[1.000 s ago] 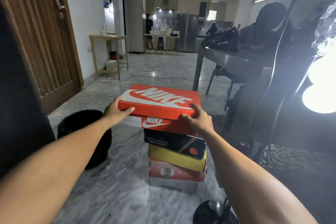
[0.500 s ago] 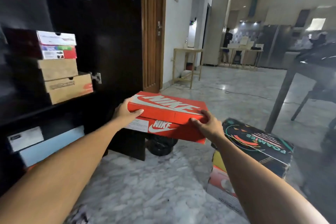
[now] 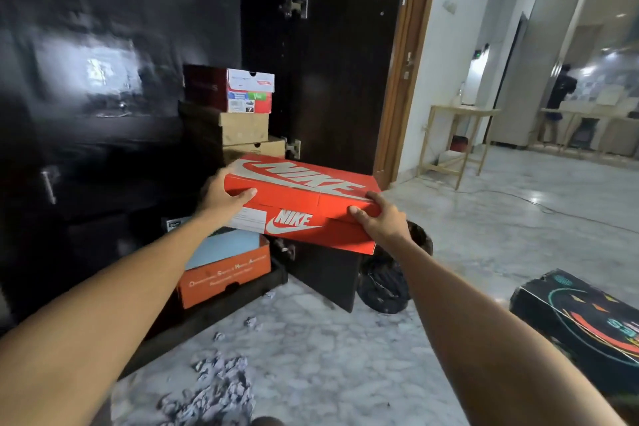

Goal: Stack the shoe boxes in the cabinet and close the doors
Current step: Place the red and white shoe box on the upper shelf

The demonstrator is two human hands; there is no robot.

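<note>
Red Nike box (image 3: 304, 204) held in air before the open dark cabinet (image 3: 121, 86).

Left hand (image 3: 221, 197) clasps the near-left corner, right hand (image 3: 383, 221) the near-right corner, fingers curled over the lid edge. Box level, lid up; long axis runs near-right to far-left, its short labelled end toward the camera. Stacked boxes (image 3: 242, 114) sit on the shelf just beyond.

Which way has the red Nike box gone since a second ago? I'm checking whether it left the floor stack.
Yes. The red Nike box, held by the left hand and right hand, left the floor stack and now sits before the open cabinet.
</note>
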